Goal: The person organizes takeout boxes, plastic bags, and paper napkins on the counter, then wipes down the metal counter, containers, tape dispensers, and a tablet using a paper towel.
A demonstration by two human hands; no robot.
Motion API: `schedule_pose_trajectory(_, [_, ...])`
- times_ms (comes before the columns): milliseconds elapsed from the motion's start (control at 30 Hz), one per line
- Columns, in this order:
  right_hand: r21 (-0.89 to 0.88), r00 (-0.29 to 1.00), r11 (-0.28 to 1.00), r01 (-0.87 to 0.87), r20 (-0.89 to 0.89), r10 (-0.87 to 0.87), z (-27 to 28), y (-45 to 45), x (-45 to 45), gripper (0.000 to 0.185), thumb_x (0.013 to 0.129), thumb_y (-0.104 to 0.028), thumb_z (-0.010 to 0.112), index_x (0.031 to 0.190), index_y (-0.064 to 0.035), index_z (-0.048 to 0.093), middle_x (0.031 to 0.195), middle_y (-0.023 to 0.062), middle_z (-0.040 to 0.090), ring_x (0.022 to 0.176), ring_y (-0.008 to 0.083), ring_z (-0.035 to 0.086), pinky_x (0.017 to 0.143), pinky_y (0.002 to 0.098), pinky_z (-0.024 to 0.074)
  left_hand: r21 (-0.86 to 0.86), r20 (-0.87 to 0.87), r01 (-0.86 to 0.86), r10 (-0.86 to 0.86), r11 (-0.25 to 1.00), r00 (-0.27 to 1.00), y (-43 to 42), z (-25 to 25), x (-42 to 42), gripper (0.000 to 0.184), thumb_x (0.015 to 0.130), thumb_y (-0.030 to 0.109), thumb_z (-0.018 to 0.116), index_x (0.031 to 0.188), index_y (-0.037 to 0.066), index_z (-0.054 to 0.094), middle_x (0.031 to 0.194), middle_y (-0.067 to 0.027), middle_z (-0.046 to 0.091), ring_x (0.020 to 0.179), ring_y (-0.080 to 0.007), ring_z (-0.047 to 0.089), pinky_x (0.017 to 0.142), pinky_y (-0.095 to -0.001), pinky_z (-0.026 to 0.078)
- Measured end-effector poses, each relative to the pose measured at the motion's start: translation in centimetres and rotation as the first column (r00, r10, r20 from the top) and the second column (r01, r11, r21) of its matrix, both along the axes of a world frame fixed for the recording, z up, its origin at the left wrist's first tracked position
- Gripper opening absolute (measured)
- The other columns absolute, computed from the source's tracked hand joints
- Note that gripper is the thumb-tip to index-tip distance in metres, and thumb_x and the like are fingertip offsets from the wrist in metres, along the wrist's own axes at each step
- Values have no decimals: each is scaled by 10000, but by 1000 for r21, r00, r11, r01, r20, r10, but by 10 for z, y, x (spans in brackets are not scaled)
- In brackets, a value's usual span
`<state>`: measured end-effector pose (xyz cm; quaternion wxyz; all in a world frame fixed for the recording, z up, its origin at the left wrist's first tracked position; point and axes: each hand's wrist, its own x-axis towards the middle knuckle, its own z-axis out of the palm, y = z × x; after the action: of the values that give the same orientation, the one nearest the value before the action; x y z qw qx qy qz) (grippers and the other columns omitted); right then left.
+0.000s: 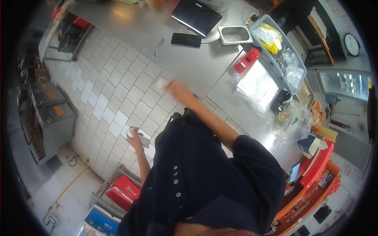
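Observation:
Low on the left, my left hand point(135, 137) is closed around a crumpled white piece of paper or cloth point(145, 141); part of it hangs out beside the wrist. My right hand point(178, 89) is smeared by motion in front of the steel counter's near edge. A small whitish blur point(160, 84) shows at its fingers, too unclear to name. Closest to that hand on the steel counter point(185, 65) are a pen-like item point(158, 47) and a black phone point(186, 39).
Beyond the phone lie a black box-like device point(196, 17) and a steel pan point(235, 35). To the right are a red device point(247, 60), plastic bags point(293, 122) and a grey crate point(267, 51) of packets. Metal equipment point(55, 112) stands left across the tiled floor point(114, 78).

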<state>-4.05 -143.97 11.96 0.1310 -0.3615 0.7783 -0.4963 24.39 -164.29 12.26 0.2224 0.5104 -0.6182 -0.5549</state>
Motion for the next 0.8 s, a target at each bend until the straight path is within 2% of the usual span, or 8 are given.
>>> schedule_pose_trajectory(133, [230,772,737,635,-153,-617,-16,91,-108,400,851,44,509,1200,-73,668,1105,212,587,986,396,623,858,463,506,-18,24,-23,23,1000,999,6,11,-16,306,915,166,703,1139,-10,590,863,-117,665,539,-148,596,486,-274,464])
schedule_pose_trajectory(300, [260,737,693,673,-148,-660,-49,59,-143,327,881,-22,536,1196,7,617,1072,238,588,969,389,629,823,467,510,-78,29,12,-10,997,1000,27,8,-27,289,914,155,701,1124,-13,593,861,-109,671,528,-148,596,479,-274,463])
schedule_pose_trajectory(367, [324,947,890,320,-102,-304,-84,-13,-100,255,913,-81,525,1129,-33,652,1047,198,623,956,359,630,828,463,501,-55,57,36,-33,998,998,40,11,-33,281,914,148,697,1120,-14,595,849,-102,675,525,-151,597,474,-274,463])
schedule_pose_trajectory(400, [-141,999,990,28,-27,-33,-111,-48,-60,212,931,-100,512,1051,-57,681,1024,161,642,949,345,628,850,467,494,-56,59,36,-33,998,998,47,11,-38,281,914,148,697,1120,-14,595,849,-102,675,525,-151,597,474,-274,463])
schedule_pose_trajectory(433, [-179,827,810,-559,-54,559,-121,-84,-26,201,940,-150,525,992,-77,705,1012,128,645,954,337,625,872,459,491,-55,53,9,-6,998,999,56,13,-35,286,913,145,698,1125,-15,593,840,-100,676,517,-149,592,465,-268,454])
schedule_pose_trajectory(467, [100,624,620,-778,15,781,-71,-101,0,197,929,-177,553,985,-80,715,1020,123,636,966,333,622,864,439,495,-58,49,-13,16,998,999,61,17,-31,291,911,142,700,1129,-15,591,831,-98,676,509,-147,587,456,-262,444])
schedule_pose_trajectory(633, [-192,857,853,-485,92,507,-28,-66,17,222,884,-70,612,1076,-71,723,977,134,606,923,323,612,806,410,487,-106,-17,-100,98,989,995,54,66,-59,266,899,146,718,1089,-11,619,783,-86,664,480,-119,546,432,-248,400])
schedule_pose_trajectory(800, [-24,948,994,-111,297,113,-18,46,-42,276,874,-53,579,1121,-50,702,983,153,623,929,342,605,828,429,488,-138,284,369,-320,919,904,38,101,-179,203,856,180,774,939,9,701,732,-55,656,518,-113,553,491,-271,412])
